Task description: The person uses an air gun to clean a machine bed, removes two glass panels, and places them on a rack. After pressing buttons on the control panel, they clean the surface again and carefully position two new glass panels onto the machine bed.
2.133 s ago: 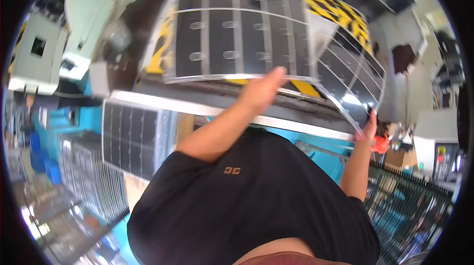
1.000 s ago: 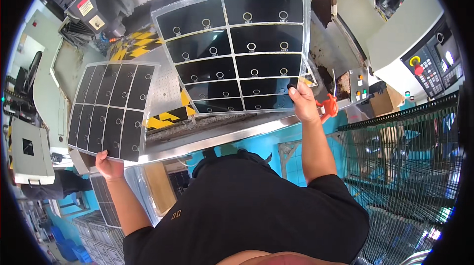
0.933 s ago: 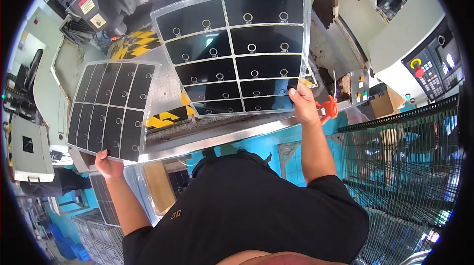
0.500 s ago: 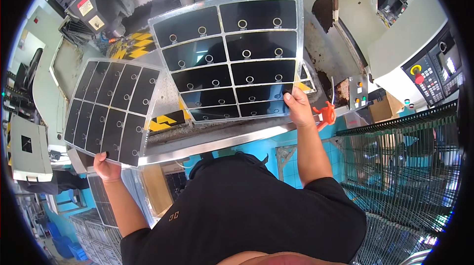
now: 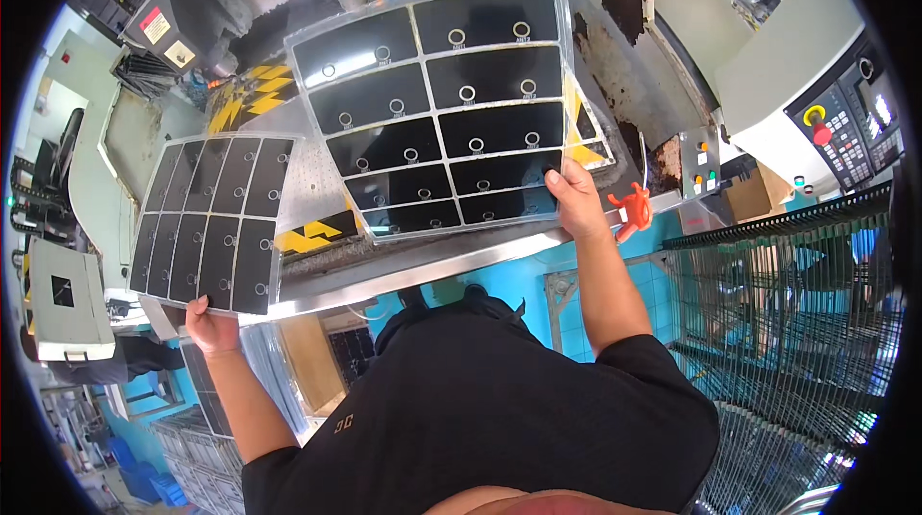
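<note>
My left hand [image 5: 210, 327] is closed on the near edge of a clear-bordered sheet of black panels [image 5: 219, 178], thumb on top and fingers out of sight beneath. Dark rectangles with small rings cover that sheet. A second, similar panel sheet [image 5: 444, 127], glossier and larger in view, is tilted up over the machine bed. At its lower right corner my right hand [image 5: 579, 198] pinches it, the thumb lying on the face. Both sheets are held apart from one another.
A metal ledge [image 5: 423, 272] runs across in front of me. Yellow-black striped plates [image 5: 315, 234] lie on the machine bed. An orange air gun [image 5: 633, 212] hangs at the ledge's right. Further right are a control panel [image 5: 845, 121] with a red button and a wire rack [image 5: 768, 323].
The right-hand sheet has shifted slightly left and upward, its tilt changing a little. The left-hand sheet has turned slightly and its far edge sits lower. Both hands keep their hold.
</note>
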Available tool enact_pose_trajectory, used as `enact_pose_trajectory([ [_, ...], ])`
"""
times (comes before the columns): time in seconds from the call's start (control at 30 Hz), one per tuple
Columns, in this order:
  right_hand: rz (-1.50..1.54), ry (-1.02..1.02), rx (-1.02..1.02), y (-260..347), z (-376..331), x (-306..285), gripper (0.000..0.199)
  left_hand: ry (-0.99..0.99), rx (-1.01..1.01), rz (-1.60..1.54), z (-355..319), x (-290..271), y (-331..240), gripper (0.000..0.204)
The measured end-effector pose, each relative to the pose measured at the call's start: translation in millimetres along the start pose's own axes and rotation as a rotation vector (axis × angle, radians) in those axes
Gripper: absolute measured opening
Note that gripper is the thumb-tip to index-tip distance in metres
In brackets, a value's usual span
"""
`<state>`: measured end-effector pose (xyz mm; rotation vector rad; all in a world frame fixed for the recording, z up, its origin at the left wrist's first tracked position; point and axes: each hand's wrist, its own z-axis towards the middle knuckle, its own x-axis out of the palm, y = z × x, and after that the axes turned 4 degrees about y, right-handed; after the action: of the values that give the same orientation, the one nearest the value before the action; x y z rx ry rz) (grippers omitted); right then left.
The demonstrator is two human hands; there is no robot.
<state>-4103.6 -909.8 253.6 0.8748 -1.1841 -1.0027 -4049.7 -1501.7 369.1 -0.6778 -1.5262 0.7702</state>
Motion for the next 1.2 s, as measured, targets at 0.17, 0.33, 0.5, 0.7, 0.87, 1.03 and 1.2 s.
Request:
enact_pose_trajectory([
  [0.17, 0.144, 0.023, -0.017, 19, -13, 14, 0.034, -0.011, -0.002, -0.025, -13, -13, -6, 0.062],
  [0.33, 0.246, -0.030, -0.041, 32, -39, 32, 0.032, 0.017, -0.006, -0.065, -27, -39, -10, 0.060],
  [0.5, 0.345, -0.090, -0.073, 53, -84, 61, 0.030, 0.140, -0.038, -0.067, -47, -46, -15, 0.060],
  [0.7, 0.356, -0.268, -0.123, 65, -171, 94, 0.029, 0.249, -0.114, -0.066, -70, -65, -26, 0.064],
  [0.87, 0.431, -0.416, -0.136, 64, -271, 121, 0.029, 0.405, -0.217, -0.057, -76, -102, -32, 0.067],
  [1.03, 0.385, -0.558, -0.197, 73, -384, 149, 0.029, 0.498, -0.362, -0.020, -76, -83, -26, 0.067],
  [1.2, 0.344, -0.667, -0.259, 81, -490, 205, 0.029, 0.582, -0.448, 0.069, -92, -91, -41, 0.070],
])
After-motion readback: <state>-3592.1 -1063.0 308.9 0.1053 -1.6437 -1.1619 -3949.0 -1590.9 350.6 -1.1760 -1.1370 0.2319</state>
